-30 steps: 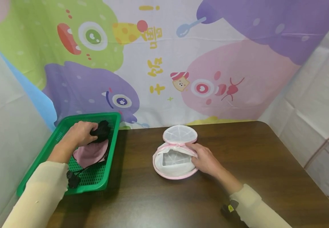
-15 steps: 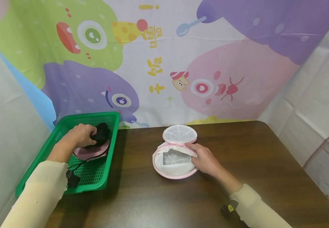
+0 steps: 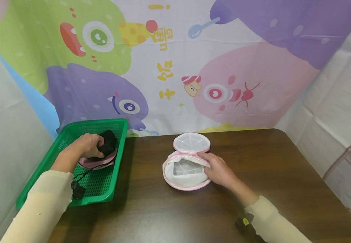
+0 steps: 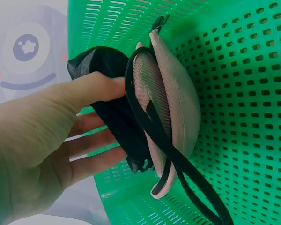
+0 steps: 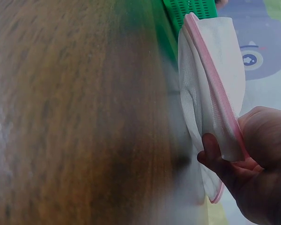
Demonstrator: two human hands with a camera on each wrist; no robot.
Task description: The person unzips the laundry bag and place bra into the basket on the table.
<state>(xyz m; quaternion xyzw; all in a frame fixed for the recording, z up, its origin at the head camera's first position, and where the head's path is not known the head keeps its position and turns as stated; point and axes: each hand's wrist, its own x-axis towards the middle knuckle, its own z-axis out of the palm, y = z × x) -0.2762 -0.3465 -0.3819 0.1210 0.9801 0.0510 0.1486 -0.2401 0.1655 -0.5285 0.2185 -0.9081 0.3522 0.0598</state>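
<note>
In the head view my left hand (image 3: 88, 145) reaches into a green basket (image 3: 114, 184) and grips a black cloth bundle (image 3: 109, 140). Thumb and fingers lie on opposite sides of the bundle in the left wrist view. Against it stand two pink padded cloth pieces (image 4: 180, 98) with a black strap (image 4: 152, 124); their exact kind is unclear. My right hand (image 3: 219, 168) pinches the pink-zipped edge of a white mesh laundry bag (image 3: 186, 184) on the table. The bag's mouth gapes, and its round lid (image 3: 191, 142) is folded back toward the wall.
A small black lump (image 3: 78, 191), joined to a cord, lies in the basket's near corner. Behind the brown table (image 3: 157, 216) hangs a cartoon-printed cloth (image 3: 175, 67). Pale sheets (image 3: 336, 101) border the sides.
The black bundle has shifted slightly within the basket in my left hand, and less of the pink cloth shows beneath it. My right hand and the mesh bag hold still.
</note>
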